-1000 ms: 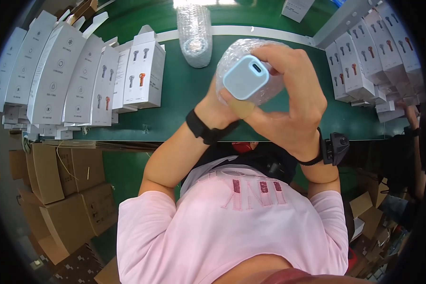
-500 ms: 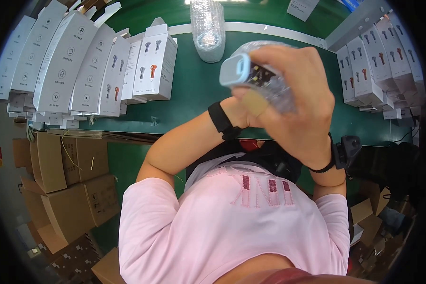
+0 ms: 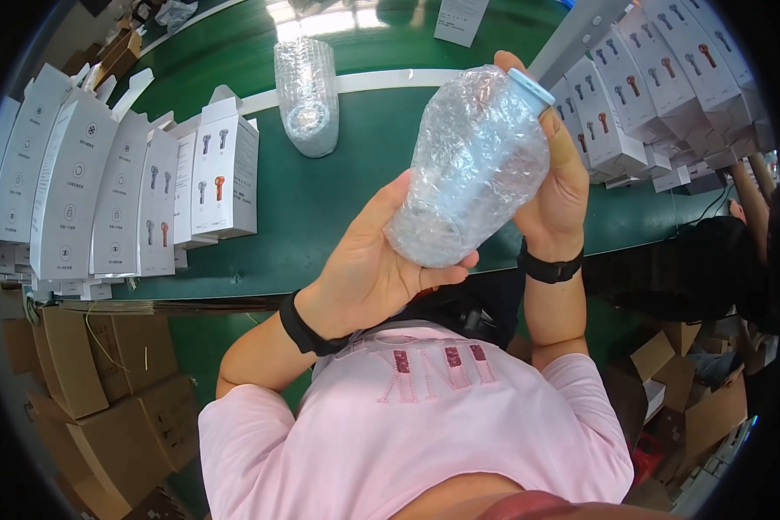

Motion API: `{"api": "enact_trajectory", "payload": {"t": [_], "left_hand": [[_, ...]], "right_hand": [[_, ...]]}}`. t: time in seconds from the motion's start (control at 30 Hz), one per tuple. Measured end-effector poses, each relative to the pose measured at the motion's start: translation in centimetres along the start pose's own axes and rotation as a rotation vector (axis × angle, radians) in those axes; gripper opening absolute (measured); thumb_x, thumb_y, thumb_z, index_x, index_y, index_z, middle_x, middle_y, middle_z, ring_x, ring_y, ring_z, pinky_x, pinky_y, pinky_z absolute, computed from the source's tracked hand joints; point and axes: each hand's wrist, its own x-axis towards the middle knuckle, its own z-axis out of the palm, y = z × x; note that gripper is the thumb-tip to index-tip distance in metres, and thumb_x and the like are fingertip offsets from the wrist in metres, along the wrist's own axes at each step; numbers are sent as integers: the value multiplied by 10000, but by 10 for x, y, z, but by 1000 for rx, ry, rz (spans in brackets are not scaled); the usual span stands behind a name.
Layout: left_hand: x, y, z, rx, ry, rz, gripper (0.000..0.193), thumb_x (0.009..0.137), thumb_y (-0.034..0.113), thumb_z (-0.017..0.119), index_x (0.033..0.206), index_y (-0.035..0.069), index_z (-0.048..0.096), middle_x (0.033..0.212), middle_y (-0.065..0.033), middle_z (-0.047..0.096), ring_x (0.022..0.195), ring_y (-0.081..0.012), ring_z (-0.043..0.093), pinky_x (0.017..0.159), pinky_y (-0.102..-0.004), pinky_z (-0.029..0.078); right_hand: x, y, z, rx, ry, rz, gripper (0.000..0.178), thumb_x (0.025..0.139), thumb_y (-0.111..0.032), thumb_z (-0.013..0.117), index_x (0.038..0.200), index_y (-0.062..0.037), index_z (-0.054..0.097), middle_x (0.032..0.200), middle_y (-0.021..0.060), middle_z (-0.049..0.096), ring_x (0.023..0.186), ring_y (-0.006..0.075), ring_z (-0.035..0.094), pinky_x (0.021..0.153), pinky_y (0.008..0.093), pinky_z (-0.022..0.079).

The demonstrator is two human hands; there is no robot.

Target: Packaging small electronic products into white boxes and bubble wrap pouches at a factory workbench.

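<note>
Both my hands hold a bubble-wrapped light blue device (image 3: 481, 165) at a slant above the green table. My left hand (image 3: 377, 251) cups its lower, rounded end, with the fingers reaching underneath. Around the upper right side closes my right hand (image 3: 559, 186), whose thumb lies near the light blue end that sticks out of the wrap. The bubble wrap blurs the device's shape, and most of my right fingers are hidden behind it. A second bubble-wrapped piece (image 3: 308, 104) rests on the table, to the left and farther away.
White printed boxes stand in rows at the left (image 3: 117, 191) and right (image 3: 624, 95) of the green table (image 3: 321, 212). Another white box (image 3: 461, 19) is at the far side. Brown cartons (image 3: 121, 364) are stacked below on the left. Another person's arm (image 3: 754, 191) shows at the right.
The device has turned from end-on to lengthwise, its blue end now pointing up and right. My left hand has come out from behind my right to hold the lower end. The view has shifted right.
</note>
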Motion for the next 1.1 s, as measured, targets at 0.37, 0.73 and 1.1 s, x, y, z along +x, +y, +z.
{"api": "enact_trajectory", "payload": {"t": [0.37, 0.73, 1.1], "left_hand": [[-16, 12, -9, 246, 207, 308, 462, 984, 324, 555, 1343, 62, 431, 1245, -140, 576, 1014, -281, 651, 819, -398, 591], [-81, 26, -59, 974, 418, 930, 853, 845, 213, 716, 1502, 11, 210, 1444, -192, 402, 1140, -292, 602, 816, -405, 580], [-105, 35, -121, 1883, 661, 1067, 365, 716, 134, 826, 1039, 37, 686, 723, -71, 634, 594, -202, 602, 508, -297, 479]], "right_hand": [[15, -6, -6, -507, -140, -97, 897, 837, -397, 722, 1511, -22, 265, 1411, 180, 470, 1258, 273, 496, 1047, 373, 387], [104, -8, 47, -889, -309, 371, 443, 818, -160, 755, 1209, -22, 597, 1057, 59, 647, 823, 95, 614, 481, 207, 478], [462, 173, -28, -1915, 253, -48, 212, 818, -166, 748, 992, -53, 699, 1034, 80, 717, 960, 139, 668, 782, 264, 525]]}}
